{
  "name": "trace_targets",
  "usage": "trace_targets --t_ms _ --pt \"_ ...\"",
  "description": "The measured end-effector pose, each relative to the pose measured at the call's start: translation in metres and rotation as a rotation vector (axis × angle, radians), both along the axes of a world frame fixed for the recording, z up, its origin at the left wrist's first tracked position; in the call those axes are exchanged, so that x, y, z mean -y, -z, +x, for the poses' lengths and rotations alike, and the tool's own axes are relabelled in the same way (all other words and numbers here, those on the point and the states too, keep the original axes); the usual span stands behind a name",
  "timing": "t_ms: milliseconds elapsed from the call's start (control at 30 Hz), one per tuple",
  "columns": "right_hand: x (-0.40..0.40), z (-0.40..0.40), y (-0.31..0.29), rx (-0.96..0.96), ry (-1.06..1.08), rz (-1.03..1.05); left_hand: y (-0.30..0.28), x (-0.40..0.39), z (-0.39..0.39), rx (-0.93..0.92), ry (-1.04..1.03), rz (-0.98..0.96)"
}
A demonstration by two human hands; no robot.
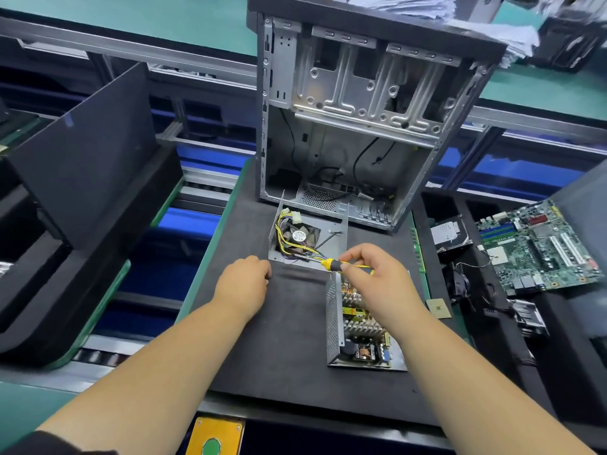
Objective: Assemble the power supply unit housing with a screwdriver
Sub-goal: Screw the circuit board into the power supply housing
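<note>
The power supply lies in two parts on a black mat [289, 339]. Its grey cover half [335, 224], holding a fan and yellow wires, sits just in front of the computer case. The base half [333, 320], with a perforated side wall and an exposed circuit board, lies nearer to me on the right. My right hand [374, 277] grips a yellow and black screwdriver [331, 265] above the gap between the two halves. My left hand [244, 284] rests on the mat with curled fingers beside the cover's near left corner; whether it holds anything is hidden.
An open computer case [361, 103] stands upright behind the mat. A green motherboard [542, 244], a hard drive [450, 234] and other parts lie in a black tray on the right. Dark panels [85, 159] lean at left. A small square chip [438, 308] sits by the mat's right edge.
</note>
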State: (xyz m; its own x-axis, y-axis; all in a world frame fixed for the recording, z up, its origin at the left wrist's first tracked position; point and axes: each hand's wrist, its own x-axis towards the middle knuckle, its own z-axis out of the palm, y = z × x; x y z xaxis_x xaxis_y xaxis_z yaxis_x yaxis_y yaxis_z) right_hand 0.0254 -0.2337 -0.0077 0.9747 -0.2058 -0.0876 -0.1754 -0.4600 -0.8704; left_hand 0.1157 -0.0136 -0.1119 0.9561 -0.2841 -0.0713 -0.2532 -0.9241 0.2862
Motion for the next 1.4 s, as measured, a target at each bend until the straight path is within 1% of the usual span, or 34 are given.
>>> trace_targets --t_ms 167,267,333,433,500,567,667,733,833,1200,1400 --pt "0.010 -0.004 -0.003 0.027 -0.001 0.048 0.000 0.005 0.000 -0.043 -0.048 -0.062" --pt "0.019 -0.006 -0.006 0.044 0.007 0.065 -0.009 0.005 -0.004 -0.064 -0.080 -0.230" --pt "0.027 -0.007 -0.010 0.051 0.020 0.105 -0.019 0.005 -0.011 -0.113 -0.165 -0.448" --pt "0.039 -0.008 -0.020 0.102 0.050 0.180 -0.039 0.010 -0.028 -0.281 -0.316 -0.982" --pt "0.047 -0.009 -0.029 0.159 0.051 0.221 -0.056 0.016 -0.036 -0.363 -0.333 -1.253" --pt "0.053 -0.012 -0.038 0.212 0.033 0.285 -0.073 0.023 -0.042 -0.414 -0.330 -1.434" --pt "0.059 -0.017 -0.049 0.282 0.010 0.374 -0.095 0.038 -0.047 -0.458 -0.321 -1.611" --pt "0.063 -0.019 -0.056 0.310 0.003 0.403 -0.106 0.050 -0.051 -0.478 -0.307 -1.660" --pt "0.072 -0.022 -0.065 0.338 -0.015 0.419 -0.116 0.068 -0.056 -0.522 -0.288 -1.671" --pt "0.117 -0.033 -0.070 0.350 -0.043 0.382 -0.123 0.119 -0.072 -0.563 -0.242 -1.612" --pt "0.137 -0.041 -0.071 0.343 -0.106 0.342 -0.123 0.138 -0.077 -0.585 -0.310 -1.546"
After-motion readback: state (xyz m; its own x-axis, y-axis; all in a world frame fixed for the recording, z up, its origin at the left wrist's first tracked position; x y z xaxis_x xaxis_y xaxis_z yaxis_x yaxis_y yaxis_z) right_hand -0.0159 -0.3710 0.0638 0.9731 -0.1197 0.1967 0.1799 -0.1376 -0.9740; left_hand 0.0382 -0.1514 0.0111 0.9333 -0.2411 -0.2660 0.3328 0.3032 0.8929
